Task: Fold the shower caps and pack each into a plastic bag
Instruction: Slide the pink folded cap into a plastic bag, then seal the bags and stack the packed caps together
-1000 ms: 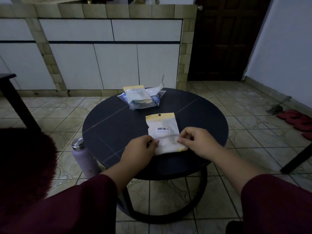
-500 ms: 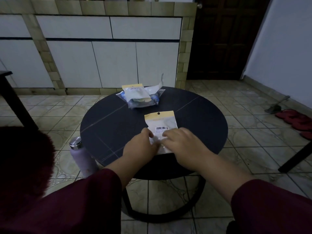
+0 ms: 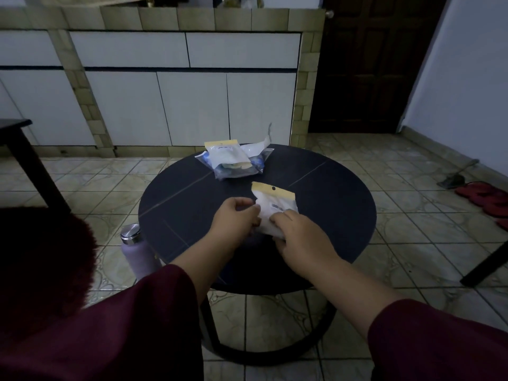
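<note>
The white cabinet doors with the tiled frame stand behind everything, and a dark wooden door is to the right of them. In front of me is the round dark table on the tiled floor. My two sleeves are dark red and fill the lower part of the view. Beside the table on the left, on the floor, stands a lilac bottle with a metal cap. At the far edge of the table lies a pile of packed bags, the top one with a yellow strip. Near the middle of the table is the plastic bag I work on, white with a yellow header and a small hole; it looks a little lifted and tilted. My left hand pinches its left edge with curled fingers. My right hand grips its lower right part, fingers curled over it. The shower cap seems to be inside this bag, but I cannot tell it clearly. Red slippers lie at the far right on the floor.
</note>
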